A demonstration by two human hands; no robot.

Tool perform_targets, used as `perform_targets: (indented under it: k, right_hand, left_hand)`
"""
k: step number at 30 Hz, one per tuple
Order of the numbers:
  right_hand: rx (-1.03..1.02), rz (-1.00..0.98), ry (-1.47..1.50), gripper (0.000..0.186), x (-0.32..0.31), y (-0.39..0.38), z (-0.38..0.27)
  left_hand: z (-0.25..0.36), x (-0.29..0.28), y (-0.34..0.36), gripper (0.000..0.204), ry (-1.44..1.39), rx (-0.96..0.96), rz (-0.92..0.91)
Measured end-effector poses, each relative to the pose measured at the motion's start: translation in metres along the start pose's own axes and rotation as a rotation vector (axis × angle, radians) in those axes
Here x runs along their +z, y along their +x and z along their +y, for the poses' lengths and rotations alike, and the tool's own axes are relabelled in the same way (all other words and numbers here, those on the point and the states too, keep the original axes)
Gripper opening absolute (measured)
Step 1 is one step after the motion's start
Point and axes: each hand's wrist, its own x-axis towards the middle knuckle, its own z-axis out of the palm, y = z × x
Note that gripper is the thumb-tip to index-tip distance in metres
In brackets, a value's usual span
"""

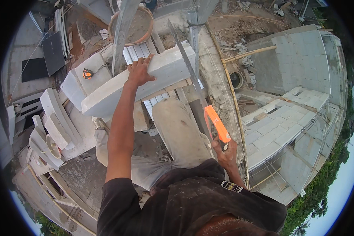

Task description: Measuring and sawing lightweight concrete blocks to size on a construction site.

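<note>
A long pale-grey lightweight concrete block (167,71) lies slantwise in front of me. My left hand (139,73) presses on its top, fingers spread and thumb apart toward the near side. My right hand (227,152) is wrapped round the orange handle of a handsaw (217,122). The long toothed blade points away from me and passes beside the block's right end; whether it touches the block I cannot tell. Below the block, my bent knee (171,116) shows in dusty trousers. An orange and black tape measure (87,73) rests on another pale block to the left.
Ribbed metal strips (148,105) run beneath the block. Beyond it stands a round tub (149,36) of grey material beside a metal post (122,35). Cut block pieces (56,128) lean at left. To the right, a rough ledge (213,59) borders a drop toward block walls (279,122).
</note>
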Motion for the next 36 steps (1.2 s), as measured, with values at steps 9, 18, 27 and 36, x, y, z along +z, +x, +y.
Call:
perform_targets:
  k: [9, 18, 27, 36]
  right_hand:
    - [-0.026, 0.004, -0.075, 0.033, 0.007, 0.005, 0.019]
    - [-0.118, 0.004, -0.100, 0.027, -0.001, -0.014, 0.048]
    - [-0.133, 0.017, -0.328, 0.039, -0.002, -0.019, 0.051]
    - [0.061, 0.040, -0.119, 0.038, 0.026, -0.008, -0.002]
  left_hand:
    - [0.014, -0.003, -0.006, 0.114, 0.000, -0.068, 0.040]
    - [0.029, -0.008, -0.031, 0.112, -0.052, -0.047, 0.090]
    - [0.028, 0.003, -0.031, 0.106, -0.021, -0.018, 0.157]
    - [0.027, 0.000, -0.026, 0.103, -0.014, -0.033, 0.176]
